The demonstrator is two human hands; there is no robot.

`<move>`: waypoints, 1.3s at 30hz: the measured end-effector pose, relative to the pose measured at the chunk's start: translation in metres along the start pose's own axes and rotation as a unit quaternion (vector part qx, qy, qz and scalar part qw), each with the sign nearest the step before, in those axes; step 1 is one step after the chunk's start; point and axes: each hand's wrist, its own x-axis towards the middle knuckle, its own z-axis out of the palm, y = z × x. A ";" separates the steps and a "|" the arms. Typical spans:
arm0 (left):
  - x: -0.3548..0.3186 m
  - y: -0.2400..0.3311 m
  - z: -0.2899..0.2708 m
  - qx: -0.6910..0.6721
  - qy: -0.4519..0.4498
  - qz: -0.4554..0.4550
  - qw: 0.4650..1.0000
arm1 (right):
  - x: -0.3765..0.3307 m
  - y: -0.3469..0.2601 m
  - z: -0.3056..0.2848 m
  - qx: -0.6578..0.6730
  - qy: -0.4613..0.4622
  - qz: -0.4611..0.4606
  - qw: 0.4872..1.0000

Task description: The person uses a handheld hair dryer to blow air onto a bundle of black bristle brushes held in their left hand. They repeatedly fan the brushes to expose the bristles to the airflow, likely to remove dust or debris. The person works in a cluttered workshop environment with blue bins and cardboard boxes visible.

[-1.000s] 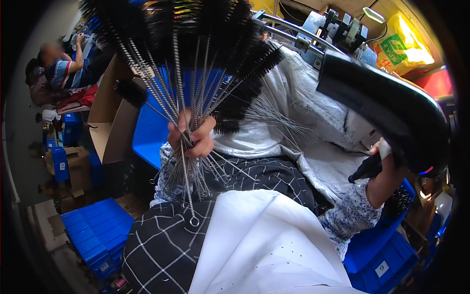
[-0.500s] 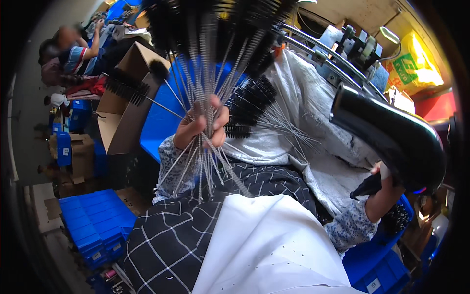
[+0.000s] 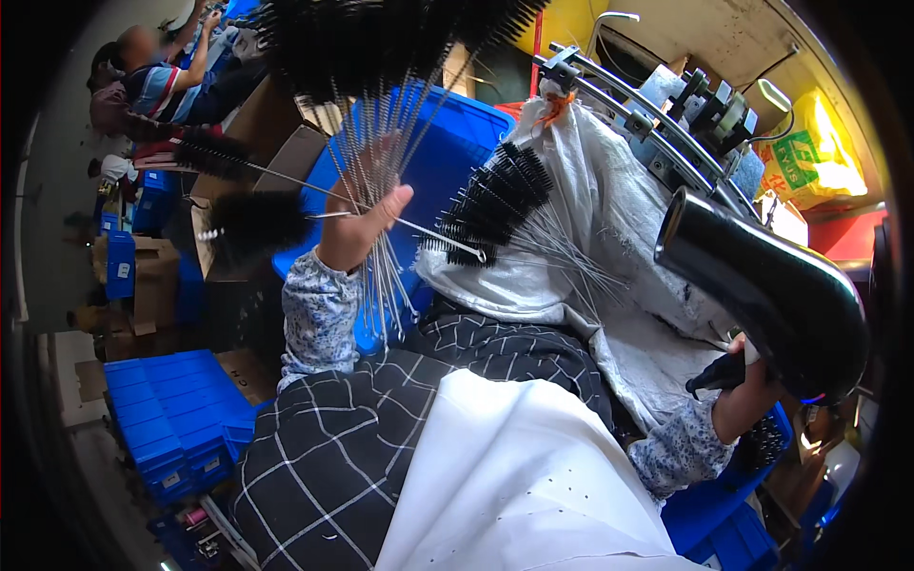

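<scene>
My left hand (image 3: 354,233) holds a loose bundle of wire-stemmed brushes (image 3: 386,52), black bristle heads up and looped wire ends down. The thumb lies across the stems; the other fingers are mostly hidden behind them. From this bundle, two brushes stick out sideways to the left. At the right, my right hand (image 3: 747,395) grips a black hair dryer (image 3: 762,285), its nozzle facing the brushes. A second bunch of black brushes (image 3: 500,205) rests on a white woven sack (image 3: 609,238) between my hands.
Behind the left hand is a blue bin (image 3: 452,124), with an open cardboard box (image 3: 295,162) beside it. Metal rails of a machine (image 3: 647,124) stand at the upper right. Blue boxes (image 3: 171,409) are stacked at lower left. Another person (image 3: 167,90) sits far left.
My left hand has shifted slightly left and its grip looks looser, with the stems fanned out. The bristle heads lean farther left. The hair dryer stays nearly in place.
</scene>
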 end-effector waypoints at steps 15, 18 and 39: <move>0.031 -0.002 -0.070 0.715 0.071 0.384 0.580 | 0.005 -0.024 0.024 -0.042 0.084 0.003 0.996; 0.032 0.000 -0.064 0.704 0.059 0.419 0.571 | 0.003 -0.016 0.012 -0.014 0.030 -0.003 0.999; 0.041 0.040 -0.048 0.668 0.019 0.480 0.569 | 0.000 0.017 -0.018 -0.196 0.038 -0.113 0.973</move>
